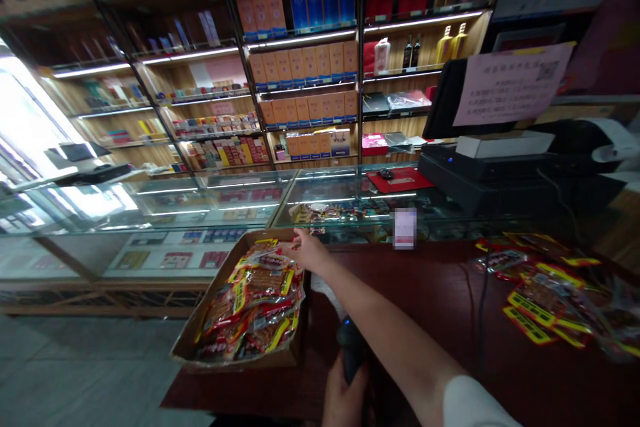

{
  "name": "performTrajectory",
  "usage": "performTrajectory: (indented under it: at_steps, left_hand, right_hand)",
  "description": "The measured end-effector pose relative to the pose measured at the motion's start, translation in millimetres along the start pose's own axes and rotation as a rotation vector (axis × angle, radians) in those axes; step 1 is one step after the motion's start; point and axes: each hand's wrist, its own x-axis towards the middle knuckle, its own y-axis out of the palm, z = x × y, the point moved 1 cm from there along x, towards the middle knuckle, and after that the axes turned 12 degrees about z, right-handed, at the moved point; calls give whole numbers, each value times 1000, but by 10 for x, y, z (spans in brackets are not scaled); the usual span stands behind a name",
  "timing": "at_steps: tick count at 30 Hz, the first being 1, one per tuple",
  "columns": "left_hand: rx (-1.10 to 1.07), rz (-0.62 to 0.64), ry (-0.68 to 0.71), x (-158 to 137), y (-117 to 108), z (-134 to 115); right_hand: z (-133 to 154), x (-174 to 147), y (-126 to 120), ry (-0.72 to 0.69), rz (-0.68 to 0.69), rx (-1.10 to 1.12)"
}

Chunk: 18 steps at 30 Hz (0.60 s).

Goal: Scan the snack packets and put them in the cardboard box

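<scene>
In the head view, my left hand [344, 390] is wrapped around the handle of a dark barcode scanner [353, 347] with a small blue light, low at the centre. My right arm crosses over it. My right hand [309, 251] reaches to the upper right corner of an open cardboard box [280, 357]. Its fingers look spread over the snack packets [267, 280], though they are slightly blurred and I cannot make out a firm hold. Red, yellow and clear plastic packets fill the box, which sits at the left end of the dark red tabletop [395, 293].
More snack packets [545, 297] lie scattered at the right of the tabletop. Behind stand a glass display counter [220, 193], a red mat [400, 179] with a mouse, and a monitor [445, 100] with a pink paper sheet. A cable runs down on the right.
</scene>
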Motion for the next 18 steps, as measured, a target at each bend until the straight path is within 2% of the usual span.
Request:
performTrajectory:
  at_steps: [3, 6, 9, 11, 12, 15, 18]
  left_hand:
    - [-7, 0, -19, 0, -5, 8]
    - [-5, 13, -60, -2, 15, 5]
    - [-19, 15, -82, 5, 32, 1]
    - [-30, 3, -79, 17, 29, 5]
    - [-34, 2, -75, 24, 25, 10]
    - [-29, 16, -64, 40, 5, 21]
    - [-10, 16, -66, 41, -5, 12]
  right_hand:
    - [-274, -140, -49, 14, 40, -56]
    - [-806, -577, -448, 112, -96, -163]
    - [-1420, -1170, -1078, 397, -295, -460]
    - [-1797, -1570, -1507, 717, -434, -672]
    - [-1958, -1747, -1692, 841, -461, -748]
    - [-2272, -2128, -2052, 1053, -421, -869]
    - [-2276, -2259, -2023, 1059, -305, -954]
